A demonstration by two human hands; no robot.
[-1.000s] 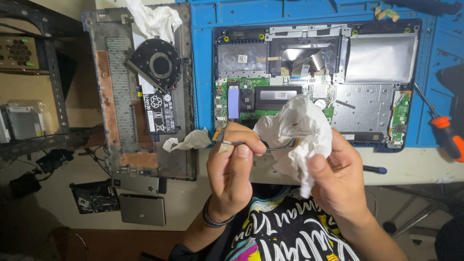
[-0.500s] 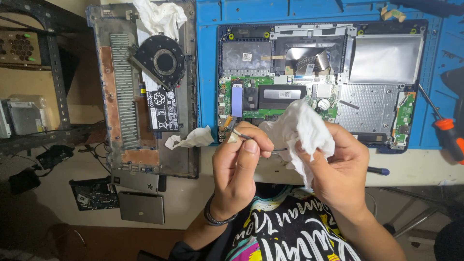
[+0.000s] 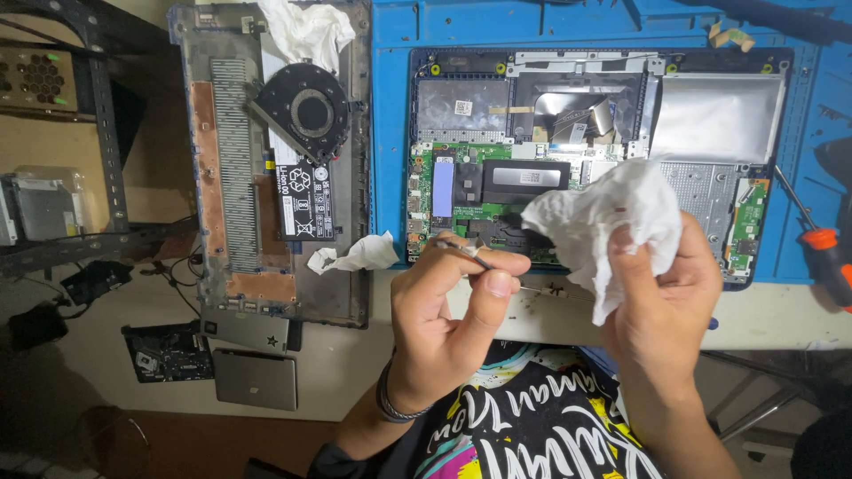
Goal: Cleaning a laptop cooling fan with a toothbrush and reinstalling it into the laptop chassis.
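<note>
Left hand (image 3: 448, 324) fingers pinched a thin metal tool (image 3: 461, 249); right hand (image 3: 661, 310) fingers clutched a crumpled white tissue (image 3: 603, 217) above the opened laptop (image 3: 586, 151).

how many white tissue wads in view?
3. One wad bunched in the right hand, one lying beside the left hand at the bottom cover's edge, one on top of that cover near the fan. Others may be hidden.

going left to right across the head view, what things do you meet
metal shelf → laptop bottom cover → left hand → white tissue in right hand → orange screwdriver
</note>
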